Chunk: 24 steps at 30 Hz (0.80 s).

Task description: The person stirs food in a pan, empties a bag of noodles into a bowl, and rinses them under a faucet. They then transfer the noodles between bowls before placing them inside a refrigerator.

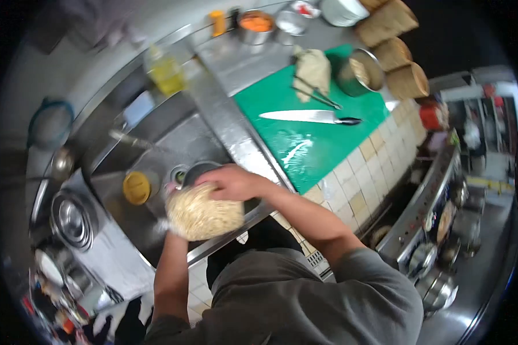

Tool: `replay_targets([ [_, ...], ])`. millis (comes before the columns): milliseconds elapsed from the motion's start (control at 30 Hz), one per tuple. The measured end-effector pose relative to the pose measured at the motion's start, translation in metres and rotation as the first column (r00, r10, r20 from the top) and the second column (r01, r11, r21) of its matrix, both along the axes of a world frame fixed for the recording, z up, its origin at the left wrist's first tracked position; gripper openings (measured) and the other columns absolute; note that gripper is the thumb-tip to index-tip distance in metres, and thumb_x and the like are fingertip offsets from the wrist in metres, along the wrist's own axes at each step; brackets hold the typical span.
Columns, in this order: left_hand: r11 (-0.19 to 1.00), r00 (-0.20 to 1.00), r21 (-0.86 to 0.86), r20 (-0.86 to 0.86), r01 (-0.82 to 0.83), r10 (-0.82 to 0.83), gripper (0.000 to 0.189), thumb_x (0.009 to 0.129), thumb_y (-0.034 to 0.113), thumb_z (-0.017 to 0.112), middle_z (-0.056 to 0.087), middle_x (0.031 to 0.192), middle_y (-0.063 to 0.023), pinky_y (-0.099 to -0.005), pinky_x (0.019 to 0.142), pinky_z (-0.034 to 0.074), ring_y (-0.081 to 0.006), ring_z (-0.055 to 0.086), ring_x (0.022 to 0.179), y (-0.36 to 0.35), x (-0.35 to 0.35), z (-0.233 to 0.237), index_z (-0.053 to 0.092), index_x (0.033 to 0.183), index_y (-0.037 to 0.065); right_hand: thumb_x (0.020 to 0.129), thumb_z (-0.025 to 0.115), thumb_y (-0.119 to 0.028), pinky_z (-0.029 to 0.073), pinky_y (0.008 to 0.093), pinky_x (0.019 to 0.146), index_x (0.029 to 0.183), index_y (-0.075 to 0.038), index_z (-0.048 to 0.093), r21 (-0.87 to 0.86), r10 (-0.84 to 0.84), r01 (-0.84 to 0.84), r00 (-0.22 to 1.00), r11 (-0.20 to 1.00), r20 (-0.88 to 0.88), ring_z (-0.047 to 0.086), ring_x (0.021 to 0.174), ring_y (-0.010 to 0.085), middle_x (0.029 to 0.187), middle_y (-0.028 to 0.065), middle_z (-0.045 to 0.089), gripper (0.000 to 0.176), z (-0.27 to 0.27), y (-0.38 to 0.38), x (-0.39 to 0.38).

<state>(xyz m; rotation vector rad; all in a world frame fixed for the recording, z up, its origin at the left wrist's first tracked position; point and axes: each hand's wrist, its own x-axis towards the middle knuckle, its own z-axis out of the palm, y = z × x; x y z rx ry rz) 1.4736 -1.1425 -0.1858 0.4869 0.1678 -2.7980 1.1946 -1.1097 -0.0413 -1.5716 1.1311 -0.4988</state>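
Observation:
Over the sink [172,138], a rounded, pale yellow mass of stringy strands, like noodles [207,214], is held up between my arms. My right hand [233,183] is closed over its upper right side, thumb and fingers bent against the strands. From below, my left hand [177,234] reaches under the noodles at their lower left, its fingers hidden behind them. A dark grey round container [200,171] shows just past my right fingers, partly covered by the hand. A yellow dish-like item [137,187] lies in the sink to the left.
A green cutting board [293,146] bears a knife [305,117], tongs [316,92], a pale cloth [312,69] and a metal pot [360,72]. A yellow liquid bottle [166,72] stands behind the sink. Steel bowls [72,218] sit left; a stove [414,201] runs along the right.

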Motion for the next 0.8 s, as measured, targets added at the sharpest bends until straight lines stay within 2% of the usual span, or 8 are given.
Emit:
replay_targets([
  [100, 0.993, 0.994, -0.104, 0.088, -0.057, 0.066, 0.104, 0.085, 0.083, 0.045, 0.060, 0.135, -0.0210, -0.0511, 0.105, 0.048, -0.0384, 0.061, 0.119, -0.008, 0.006, 0.041, 0.048, 0.143, -0.003, 0.086, 0.073, -0.037, 0.048, 0.0422, 0.101, 0.133, -0.004, 0.056, -0.197, -0.205, 0.174, 0.968, 0.965, -0.147, 0.058, 0.121, 0.0383, 0.130, 0.0236, 0.060, 0.060, -0.030, -0.016, 0.043],
  [200, 0.938, 0.891, -0.237, 0.323, -0.252, 0.320, 0.094, 0.089, 0.076, 0.048, 0.058, 0.137, -0.0218, -0.0516, 0.105, 0.048, -0.0394, 0.059, 0.121, -0.011, 0.009, 0.050, 0.048, 0.144, -0.001, 0.088, 0.073, -0.045, 0.046, 0.0416, 0.104, 0.138, -0.001, 0.050, 0.042, -0.478, 0.496, 0.852, 0.867, -0.214, 0.058, 0.123, 0.0350, 0.130, 0.0231, 0.061, 0.071, -0.093, -0.011, 0.075],
  [233, 0.903, 0.863, -0.336, 0.334, -0.267, 0.380, 0.088, 0.091, 0.071, 0.050, 0.058, 0.138, -0.0217, -0.0515, 0.106, 0.048, -0.0386, 0.059, 0.123, -0.007, -0.008, 0.074, 0.047, 0.145, 0.001, 0.089, 0.072, -0.047, 0.045, 0.0405, 0.104, 0.141, 0.000, 0.045, 0.289, -0.602, 0.568, 0.798, 0.771, 0.036, 0.058, 0.123, 0.0325, 0.131, 0.0214, 0.060, 0.075, -0.116, -0.003, 0.091],
  [300, 0.887, 0.830, -0.396, 0.390, -0.240, 0.399, 0.072, 0.097, 0.061, 0.050, 0.060, 0.134, -0.0209, -0.0514, 0.101, 0.052, -0.0361, 0.063, 0.117, 0.000, -0.023, 0.088, 0.050, 0.143, 0.006, 0.088, 0.075, -0.047, 0.046, 0.0363, 0.105, 0.146, -0.001, 0.038, 0.687, -0.784, 0.432, 0.519, 0.585, 0.340, 0.057, 0.123, 0.0249, 0.132, 0.0140, 0.059, 0.082, -0.120, 0.003, 0.098],
  [333, 0.885, 0.817, -0.397, 0.407, -0.245, 0.409, 0.072, 0.097, 0.061, 0.050, 0.060, 0.134, -0.0209, -0.0514, 0.101, 0.052, -0.0361, 0.063, 0.117, -0.001, -0.015, 0.063, 0.050, 0.143, 0.006, 0.088, 0.075, -0.047, 0.046, 0.0363, 0.105, 0.146, -0.001, 0.038, 0.696, -0.778, 0.412, 0.524, 0.588, 0.347, 0.057, 0.123, 0.0249, 0.132, 0.0140, 0.059, 0.082, -0.128, 0.008, 0.102],
  [400, 0.998, 0.979, -0.057, 0.203, 0.029, -0.017, 0.070, 0.097, 0.063, 0.050, 0.066, 0.125, -0.0192, -0.0509, 0.093, 0.057, -0.0347, 0.068, 0.107, 0.001, 0.021, -0.010, 0.053, 0.139, 0.007, 0.087, 0.079, -0.042, 0.048, 0.0354, 0.102, 0.143, -0.001, 0.043, 0.649, -0.764, 0.464, 0.570, 0.603, 0.302, 0.059, 0.121, 0.0242, 0.130, 0.0131, 0.061, 0.078, -0.152, 0.018, 0.124],
  [533, 0.996, 0.893, 0.077, 0.449, -0.043, 0.004, 0.061, 0.098, 0.058, 0.049, 0.071, 0.104, -0.0175, -0.0509, 0.079, 0.061, -0.0334, 0.072, 0.088, 0.016, 0.008, 0.000, 0.062, 0.123, 0.004, 0.085, 0.081, -0.034, 0.055, 0.0368, 0.094, 0.133, 0.003, 0.053, 0.849, -0.852, 0.313, 0.456, 0.425, 0.259, 0.067, 0.107, 0.0234, 0.119, 0.0140, 0.067, 0.067, -0.165, 0.025, 0.120],
  [800, 0.998, 0.940, 0.049, 0.340, -0.049, 0.029, 0.057, 0.100, 0.051, 0.052, 0.070, 0.116, -0.0168, -0.0463, 0.086, 0.061, -0.0315, 0.071, 0.099, 0.025, 0.014, -0.048, 0.060, 0.127, 0.002, 0.085, 0.081, -0.034, 0.060, 0.0365, 0.086, 0.128, 0.011, 0.056, 0.900, -0.852, 0.167, 0.428, 0.403, 0.302, 0.071, 0.099, 0.0252, 0.115, 0.0178, 0.068, 0.067, -0.171, 0.032, 0.108],
])
